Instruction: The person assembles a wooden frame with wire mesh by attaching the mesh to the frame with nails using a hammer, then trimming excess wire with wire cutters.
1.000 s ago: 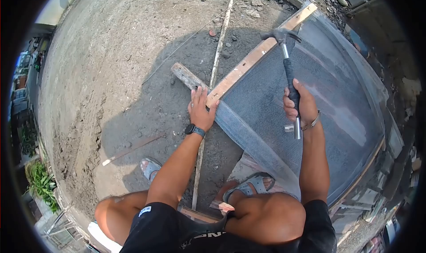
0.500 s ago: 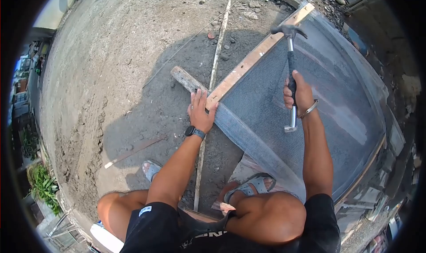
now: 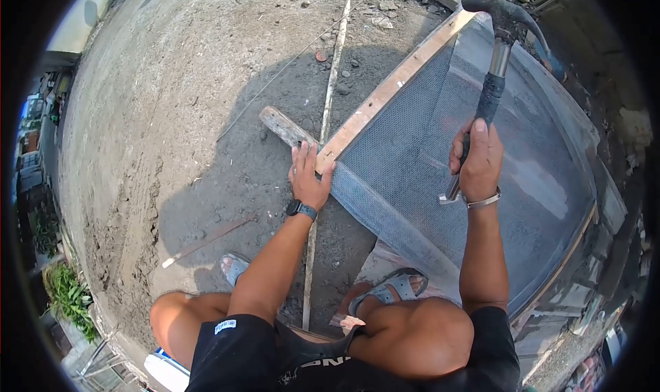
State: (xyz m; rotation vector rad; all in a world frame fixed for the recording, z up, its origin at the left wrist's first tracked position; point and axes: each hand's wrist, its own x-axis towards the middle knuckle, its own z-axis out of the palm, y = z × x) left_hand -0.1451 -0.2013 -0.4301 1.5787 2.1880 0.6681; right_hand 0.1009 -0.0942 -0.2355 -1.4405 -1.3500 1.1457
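Note:
A wooden frame (image 3: 385, 95) covered with fine mesh (image 3: 392, 138) lies tilted across the ground in front of me. My left hand (image 3: 309, 182) grips its near corner, thumb on one side of the strip's end and fingers on the other, beside a short wood piece (image 3: 285, 125) sticking out to the left. Above the mesh, my right hand (image 3: 478, 160) is wrapped around the dark grip of a claw hammer (image 3: 500, 59). The hammer's head points away from me, raised at the upper right; the metal butt of its handle shows below my fist.
A long thin wooden strip (image 3: 334, 76) runs along the ground under the frame's corner. A thin flat stick (image 3: 206, 242) lies to the left. My sandalled feet are close to the mesh's near edge. Scrap boards (image 3: 584, 282) and rubble line the right side.
My right hand has brought the hammer up toward the camera and slightly right, so its head looks larger. My left hand stays at the frame's corner.

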